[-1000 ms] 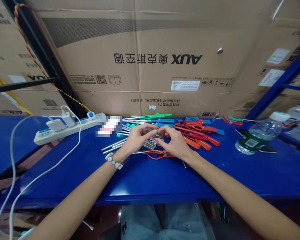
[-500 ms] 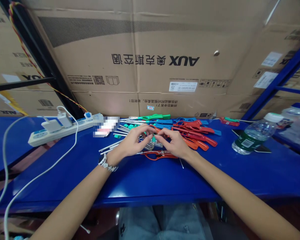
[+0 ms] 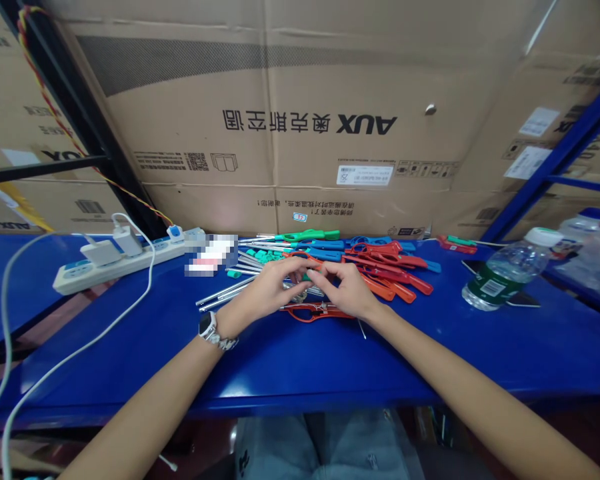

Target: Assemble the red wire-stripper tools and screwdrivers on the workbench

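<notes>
Left hand point(image 3: 270, 288) and right hand point(image 3: 349, 289) — curled inward on 1 green piece point(image 3: 306, 277).

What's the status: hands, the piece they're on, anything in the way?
Left hand and right hand close together. Pinching small green plastic piece, partly hidden. Orange plastic handle nearby, not visibly blocking.

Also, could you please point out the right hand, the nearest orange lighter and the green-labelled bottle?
Right hand point(image 3: 349, 291): head view, back of the hand.
Nearest orange lighter point(image 3: 336, 313): head view, on its casing.
Green-labelled bottle point(image 3: 498, 279): head view, on its label.
</notes>
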The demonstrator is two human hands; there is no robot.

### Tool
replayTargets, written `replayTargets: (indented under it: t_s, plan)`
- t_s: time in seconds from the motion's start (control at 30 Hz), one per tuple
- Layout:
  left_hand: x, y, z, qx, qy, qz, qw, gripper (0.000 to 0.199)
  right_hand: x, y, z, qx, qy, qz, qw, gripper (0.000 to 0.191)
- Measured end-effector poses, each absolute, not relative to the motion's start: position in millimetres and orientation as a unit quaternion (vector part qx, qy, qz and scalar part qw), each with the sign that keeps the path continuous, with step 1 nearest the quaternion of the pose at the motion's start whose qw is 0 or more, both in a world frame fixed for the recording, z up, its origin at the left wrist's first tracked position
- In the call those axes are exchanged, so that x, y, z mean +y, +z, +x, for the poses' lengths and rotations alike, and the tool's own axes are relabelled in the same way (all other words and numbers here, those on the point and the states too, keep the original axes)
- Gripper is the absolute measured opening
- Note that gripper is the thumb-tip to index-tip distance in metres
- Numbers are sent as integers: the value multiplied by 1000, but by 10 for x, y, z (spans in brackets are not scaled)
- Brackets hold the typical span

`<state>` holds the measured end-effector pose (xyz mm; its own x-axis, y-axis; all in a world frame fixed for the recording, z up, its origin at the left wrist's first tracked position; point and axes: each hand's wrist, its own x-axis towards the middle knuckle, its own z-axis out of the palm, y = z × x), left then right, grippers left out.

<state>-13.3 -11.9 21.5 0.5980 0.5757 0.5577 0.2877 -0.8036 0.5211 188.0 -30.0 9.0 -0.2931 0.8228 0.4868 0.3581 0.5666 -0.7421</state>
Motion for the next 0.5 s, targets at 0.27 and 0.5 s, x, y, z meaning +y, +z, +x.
replayTargets:
  t_s: [0.27, 0.5]
  plan:
    - [-115, 181, -54, 268, 398, 776, 409, 35, -266, 69, 1882, -749, 262, -385, 471, 27]
    - [-173, 162, -91, 271, 364, 837, 307, 40, -192, 18, 1882, -721, 307, -416, 461, 34]
